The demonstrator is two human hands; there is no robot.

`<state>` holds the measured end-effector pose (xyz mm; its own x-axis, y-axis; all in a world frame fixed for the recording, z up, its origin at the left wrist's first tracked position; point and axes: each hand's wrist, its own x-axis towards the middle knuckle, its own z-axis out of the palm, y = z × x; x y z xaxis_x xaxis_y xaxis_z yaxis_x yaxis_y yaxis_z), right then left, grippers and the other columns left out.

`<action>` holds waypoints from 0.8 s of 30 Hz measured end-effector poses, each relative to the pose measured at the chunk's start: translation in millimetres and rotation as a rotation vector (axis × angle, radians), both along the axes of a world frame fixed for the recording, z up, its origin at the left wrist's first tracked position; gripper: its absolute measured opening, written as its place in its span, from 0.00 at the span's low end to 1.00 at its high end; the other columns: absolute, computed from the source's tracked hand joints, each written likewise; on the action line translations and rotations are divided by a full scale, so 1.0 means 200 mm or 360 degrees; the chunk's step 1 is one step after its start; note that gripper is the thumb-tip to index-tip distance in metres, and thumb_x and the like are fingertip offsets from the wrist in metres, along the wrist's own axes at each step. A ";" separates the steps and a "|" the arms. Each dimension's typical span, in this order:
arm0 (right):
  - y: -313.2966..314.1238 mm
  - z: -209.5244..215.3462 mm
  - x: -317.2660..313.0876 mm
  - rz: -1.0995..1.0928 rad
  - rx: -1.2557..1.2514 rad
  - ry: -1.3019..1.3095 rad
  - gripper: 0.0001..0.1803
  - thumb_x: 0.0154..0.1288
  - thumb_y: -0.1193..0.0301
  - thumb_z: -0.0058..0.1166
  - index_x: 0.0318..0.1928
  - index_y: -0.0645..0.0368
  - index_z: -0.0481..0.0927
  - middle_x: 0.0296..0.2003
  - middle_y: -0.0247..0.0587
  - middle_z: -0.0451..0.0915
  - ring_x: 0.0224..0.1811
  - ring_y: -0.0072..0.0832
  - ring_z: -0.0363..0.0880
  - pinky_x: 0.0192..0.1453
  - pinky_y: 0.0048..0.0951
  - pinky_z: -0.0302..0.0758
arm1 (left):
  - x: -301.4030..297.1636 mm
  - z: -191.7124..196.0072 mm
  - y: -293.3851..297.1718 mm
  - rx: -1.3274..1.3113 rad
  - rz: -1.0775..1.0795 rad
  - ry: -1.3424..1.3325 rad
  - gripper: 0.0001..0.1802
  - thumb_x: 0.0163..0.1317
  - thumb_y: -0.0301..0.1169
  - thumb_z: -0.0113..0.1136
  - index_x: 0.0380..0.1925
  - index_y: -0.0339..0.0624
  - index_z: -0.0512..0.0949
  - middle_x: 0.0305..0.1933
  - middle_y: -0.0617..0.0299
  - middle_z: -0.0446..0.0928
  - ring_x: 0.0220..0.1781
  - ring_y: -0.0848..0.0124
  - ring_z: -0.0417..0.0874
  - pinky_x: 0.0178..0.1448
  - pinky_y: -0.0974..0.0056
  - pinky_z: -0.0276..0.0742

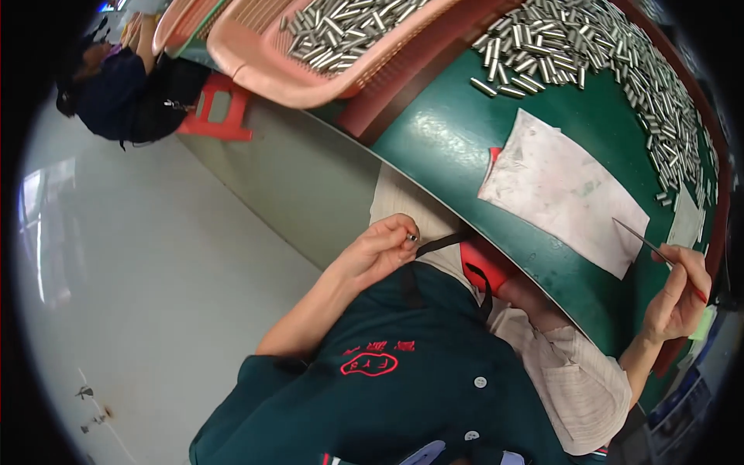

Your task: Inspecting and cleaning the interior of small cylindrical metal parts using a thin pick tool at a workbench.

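My left hand point(384, 246) is closed in front of my lap, beside the table edge. A small metal cylinder point(411, 237) pokes out between its thumb and fingertips, one end showing. Over the table's right side, my right hand point(679, 298) grips a thin pointed metal tool point(637, 235); a bit of red shows by the fingers. The tool's tip lies over a stained white cloth or paper sheet point(570, 186), and I cannot tell whether they touch. Past the sheet, many loose metal cylinders point(542, 50) lie heaped along the far and right sides of the table.
The green tabletop point(434, 132) has a raised dark red rim. A pink plastic basket point(256, 74) of similar cylinders stands at the far left on its edge. At upper left, another person point(128, 97) sits near a red stool point(221, 112). Small pale papers point(685, 221) lie at right.
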<state>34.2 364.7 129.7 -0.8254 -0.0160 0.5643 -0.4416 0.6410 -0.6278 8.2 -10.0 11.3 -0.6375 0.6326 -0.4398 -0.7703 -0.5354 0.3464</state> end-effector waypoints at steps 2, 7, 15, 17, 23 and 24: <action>0.00 -0.02 0.00 -0.0007 -0.0010 0.0002 0.09 0.64 0.80 0.38 0.42 0.72 0.69 0.31 0.55 0.76 0.28 0.33 0.73 0.30 0.28 0.75 | 0.00 -0.05 -0.02 -0.0004 -0.0116 -0.0013 0.09 0.60 0.33 0.54 0.34 0.40 0.70 0.28 0.65 0.65 0.27 0.77 0.62 0.33 0.73 0.58; -0.01 -0.03 0.00 -0.0084 0.0027 0.0018 0.09 0.64 0.80 0.39 0.43 0.71 0.69 0.29 0.54 0.76 0.27 0.33 0.73 0.29 0.28 0.75 | 0.01 -0.09 -0.02 0.0063 -0.0135 -0.0089 0.09 0.59 0.33 0.55 0.34 0.39 0.70 0.29 0.65 0.66 0.29 0.77 0.64 0.34 0.73 0.60; 0.00 -0.02 0.00 -0.0107 0.0053 0.0036 0.09 0.64 0.79 0.39 0.43 0.69 0.69 0.29 0.53 0.76 0.26 0.32 0.73 0.28 0.27 0.74 | 0.04 -0.15 -0.01 0.0140 -0.0134 -0.0166 0.09 0.60 0.33 0.53 0.34 0.39 0.71 0.28 0.66 0.66 0.29 0.77 0.64 0.33 0.73 0.60; 0.00 -0.02 0.00 -0.0114 0.0066 0.0036 0.09 0.64 0.79 0.40 0.43 0.69 0.69 0.28 0.53 0.76 0.26 0.32 0.73 0.28 0.27 0.74 | 0.04 -0.14 -0.01 0.0143 -0.0146 -0.0174 0.09 0.61 0.34 0.52 0.33 0.39 0.70 0.28 0.67 0.66 0.29 0.77 0.64 0.32 0.73 0.60; 0.00 -0.02 0.00 -0.0122 0.0075 0.0039 0.09 0.64 0.79 0.40 0.43 0.69 0.69 0.29 0.53 0.76 0.26 0.32 0.73 0.28 0.27 0.74 | 0.03 -0.14 0.00 0.0143 -0.0186 -0.0202 0.10 0.61 0.35 0.51 0.31 0.40 0.70 0.26 0.67 0.64 0.27 0.77 0.62 0.31 0.73 0.59; 0.00 -0.02 -0.01 -0.0127 0.0075 0.0039 0.09 0.64 0.79 0.40 0.43 0.69 0.69 0.29 0.53 0.76 0.26 0.32 0.73 0.28 0.27 0.74 | 0.03 -0.14 0.00 0.0137 -0.0194 -0.0208 0.10 0.61 0.35 0.51 0.31 0.39 0.70 0.26 0.66 0.63 0.26 0.77 0.61 0.31 0.73 0.58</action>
<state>33.1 364.2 124.8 -0.8111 0.0219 0.5845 -0.4030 0.7033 -0.5856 14.5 -9.4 -16.0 -0.4949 0.7405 -0.4547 -0.8666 -0.4588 0.1960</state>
